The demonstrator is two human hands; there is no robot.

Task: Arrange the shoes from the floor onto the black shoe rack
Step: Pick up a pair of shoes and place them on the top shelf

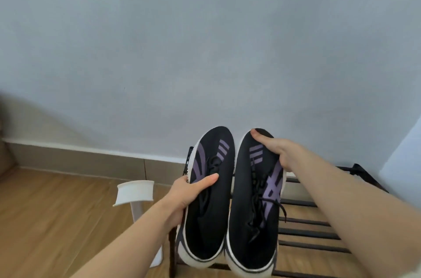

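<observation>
Holding a pair of sneakers over the rack (319, 232), one in each hand, toes pointing to the wall. The left hand (186, 193) clamps the left shoe (205, 186) at its outer edge, thumb laid across the upper near the laces. The right hand (278, 150) pinches the right shoe (252, 198) up by the toe, thumb on top, fingers hidden beneath.

Risk now, as I judge it: that right grip sits far forward, so the heel hangs heavy and low (a long lever on a thumb pinch), and the shoe could swing down or slip out. The loose lace (282, 209) dangles just above the bars and may snag between them on the way down. The rack's top is only slats, so a sole set down crooked could tip into a gap.

Both shoes hover side by side, almost touching, above the rack's left end, with the white stand (136, 191) on the floor just beside.
</observation>
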